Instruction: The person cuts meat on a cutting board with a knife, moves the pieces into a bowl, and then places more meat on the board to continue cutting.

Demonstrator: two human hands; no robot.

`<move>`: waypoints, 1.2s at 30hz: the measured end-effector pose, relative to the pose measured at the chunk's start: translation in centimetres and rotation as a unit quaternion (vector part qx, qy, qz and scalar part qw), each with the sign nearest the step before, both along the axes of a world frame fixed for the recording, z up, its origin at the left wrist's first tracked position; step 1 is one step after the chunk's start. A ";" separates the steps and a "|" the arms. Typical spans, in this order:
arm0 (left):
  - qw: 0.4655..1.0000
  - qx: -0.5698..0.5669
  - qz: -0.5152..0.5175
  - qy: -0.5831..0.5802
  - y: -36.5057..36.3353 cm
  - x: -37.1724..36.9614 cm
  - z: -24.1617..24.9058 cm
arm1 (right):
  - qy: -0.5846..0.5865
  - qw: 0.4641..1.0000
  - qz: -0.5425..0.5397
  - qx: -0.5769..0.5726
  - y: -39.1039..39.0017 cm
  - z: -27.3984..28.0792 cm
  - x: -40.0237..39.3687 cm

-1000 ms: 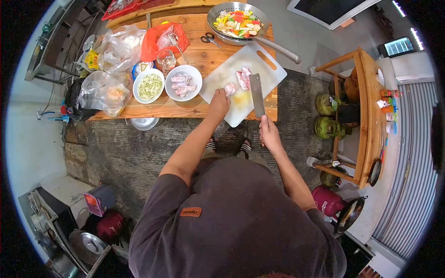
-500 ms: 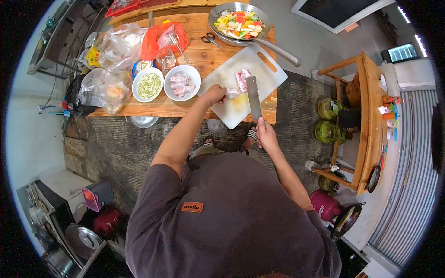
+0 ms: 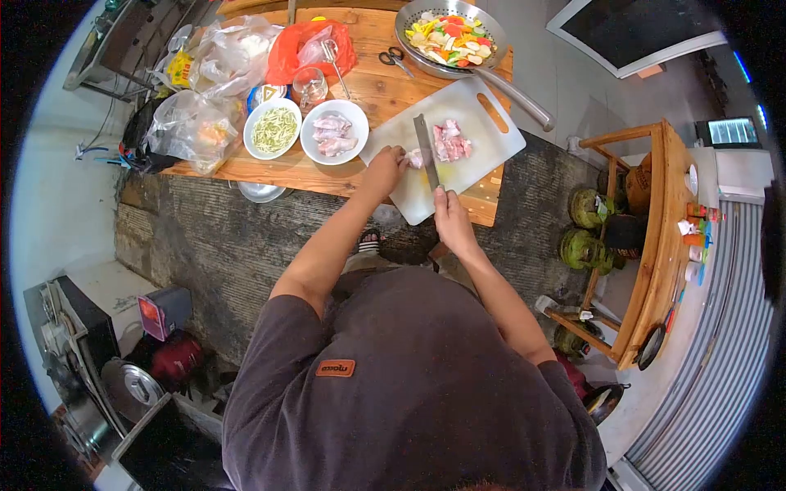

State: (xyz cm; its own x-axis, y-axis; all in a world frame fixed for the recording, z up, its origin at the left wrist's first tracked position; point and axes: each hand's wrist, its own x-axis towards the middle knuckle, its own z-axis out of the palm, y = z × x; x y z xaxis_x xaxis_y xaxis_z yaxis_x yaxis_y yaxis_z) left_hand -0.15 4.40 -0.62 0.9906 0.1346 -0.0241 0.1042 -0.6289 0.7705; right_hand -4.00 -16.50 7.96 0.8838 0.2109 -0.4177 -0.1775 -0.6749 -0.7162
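Observation:
My right hand (image 3: 451,214) is wrapped round the handle of a cleaver (image 3: 427,151), whose blade stands over the white cutting board (image 3: 479,151). On the blade's left side, my left hand (image 3: 386,170) grips the end of a piece of raw meat (image 3: 415,159) lying on the board. Cut pink pieces of meat (image 3: 452,141) lie together just right of the blade. Left of the board, a white bowl (image 3: 350,147) holds more raw meat, and beside it another white bowl (image 3: 250,146) holds green and pale shreds.
A steel strainer pan (image 3: 512,92) of cut vegetables stands behind the board. Scissors (image 3: 396,59), a glass cup (image 3: 309,87), a red plastic bag (image 3: 282,56) and clear bags (image 3: 190,129) lie on the wooden table (image 3: 368,80). Green gas cylinders (image 3: 583,248) stand at the right.
The cleaver has moved left relative to the board, and more cut meat now lies on its right side. My left hand stays at the meat. The whole view has shifted slightly.

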 end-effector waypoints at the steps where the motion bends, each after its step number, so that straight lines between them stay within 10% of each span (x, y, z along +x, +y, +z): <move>1: 1.000 -0.004 -0.002 -0.006 -0.1 -0.3 0.2 | -0.004 1.000 0.008 -0.027 0.3 -0.4 0.0; 25: 0.990 0.107 -0.058 -0.067 -0.2 -0.4 0.0 | -0.115 0.993 0.002 0.024 2.4 5.3 1.7; 36: 0.991 0.100 -0.054 -0.065 -0.5 0.2 -0.3 | -0.045 0.997 0.008 -0.060 1.2 -4.0 1.9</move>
